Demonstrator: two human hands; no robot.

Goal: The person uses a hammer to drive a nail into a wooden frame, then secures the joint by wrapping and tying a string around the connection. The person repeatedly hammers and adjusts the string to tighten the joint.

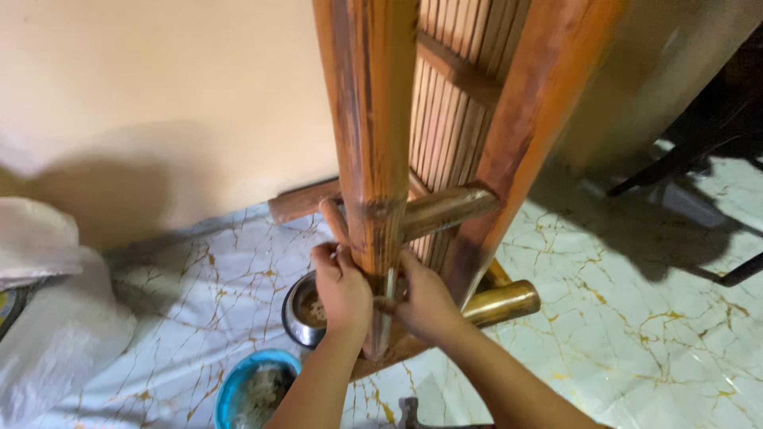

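Two hands close around the lower end of a varnished bamboo post on an upended piece of bamboo furniture: the left hand wraps the post from its side, fingers curled shut on it, and the right hand presses in from the other side, seemingly pinching something small and dark against the post, though what it is I cannot tell. Round crossbars already sit joined to the post, and a slatted panel stands behind it, so the frame looks largely assembled, with work left at this lower joint. On the marbled floor beside the hands stand a steel bowl and a blue tub.
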